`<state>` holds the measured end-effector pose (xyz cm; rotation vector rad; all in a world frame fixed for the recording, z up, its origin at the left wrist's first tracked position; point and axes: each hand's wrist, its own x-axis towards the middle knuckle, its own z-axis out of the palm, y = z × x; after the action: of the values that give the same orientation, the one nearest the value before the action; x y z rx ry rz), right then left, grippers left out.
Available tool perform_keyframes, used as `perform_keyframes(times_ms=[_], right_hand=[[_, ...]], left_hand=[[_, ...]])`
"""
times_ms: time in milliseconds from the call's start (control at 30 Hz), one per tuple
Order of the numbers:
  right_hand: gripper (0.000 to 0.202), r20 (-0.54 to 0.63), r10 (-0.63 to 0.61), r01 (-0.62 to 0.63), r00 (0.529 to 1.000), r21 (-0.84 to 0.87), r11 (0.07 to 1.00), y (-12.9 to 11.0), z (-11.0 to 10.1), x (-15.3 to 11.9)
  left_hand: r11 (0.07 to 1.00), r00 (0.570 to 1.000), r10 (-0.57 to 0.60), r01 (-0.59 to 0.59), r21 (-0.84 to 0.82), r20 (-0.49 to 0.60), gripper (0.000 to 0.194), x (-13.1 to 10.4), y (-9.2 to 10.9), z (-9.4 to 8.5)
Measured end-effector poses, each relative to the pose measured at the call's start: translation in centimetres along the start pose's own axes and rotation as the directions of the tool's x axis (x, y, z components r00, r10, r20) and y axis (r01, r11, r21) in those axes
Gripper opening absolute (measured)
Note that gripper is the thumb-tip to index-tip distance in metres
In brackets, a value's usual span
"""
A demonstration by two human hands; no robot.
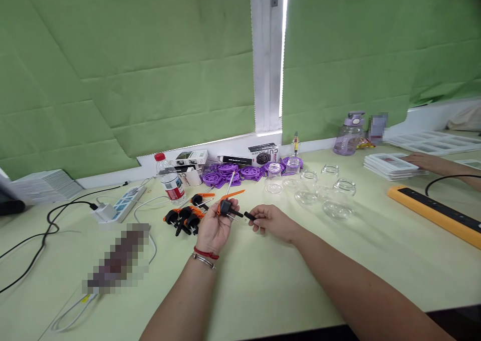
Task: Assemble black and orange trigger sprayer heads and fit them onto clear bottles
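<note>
1. Head view, left hand (216, 226): The palm faces up above the table (255, 286). The thumb and fingers are curled in around a black-and-orange device (225, 208), which has a metal rod standing up from it. Its black stem points toward the right hand.
2. Head view, right hand (272, 223): The fingertips are pinched narrow on a small black piece (250, 217). The piece lies just beside the tip of the stem; whether the two touch is too small to tell.
3. Head view, handling: For good control, the left hand should hold the device by its body, leaving the stem exposed. The right hand should pinch the piece lightly and line it up with the stem; a tilted approach could make it slip. Resting the forearms on the table should steady both hands.
4. Head view, surroundings: Similar devices (184, 217) lie in a cluster left of the left hand. Glass jars (340, 201) stand beyond the right hand; elbow movement there calls for care.
</note>
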<state>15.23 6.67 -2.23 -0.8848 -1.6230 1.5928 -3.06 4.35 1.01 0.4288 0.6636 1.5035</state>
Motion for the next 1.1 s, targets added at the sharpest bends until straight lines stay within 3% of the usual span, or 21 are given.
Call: perform_keyframes(times_ms=[167,367,667,833,1100], right_hand=[[0.015,0.08,0.056,-0.062,0.995,0.069,0.996,-0.7,0.1,-0.4],[0.019,0.11,0.055,-0.067,0.992,0.11,0.992,-0.1,-0.1,-0.3],[0.019,0.0,-0.001,0.001,1.0,0.034,0.999,0.1,0.5,0.1],[0.019,-0.038,0.02,-0.021,0.999,-0.032,0.999,0.0,0.5,0.0],[0.018,-0.048,-0.019,0.018,0.999,-0.03,0.999,0.5,0.8,0.3]], left_hand=[[1.0,0.999,0.007,-0.008,0.006,0.046,0.027,0.0,-0.1,-0.2],[1.0,1.0,-0.013,0.012,-0.018,-0.018,0.027,0.0,0.0,0.2],[1.0,1.0,-0.004,0.005,0.008,-0.011,0.029,-0.1,-0.2,0.3],[1.0,1.0,0.023,-0.022,0.015,-0.013,0.029,-0.1,0.0,0.3],[1.0,1.0,0.005,-0.005,0.026,0.0,0.029,-0.3,-0.4,0.6]])
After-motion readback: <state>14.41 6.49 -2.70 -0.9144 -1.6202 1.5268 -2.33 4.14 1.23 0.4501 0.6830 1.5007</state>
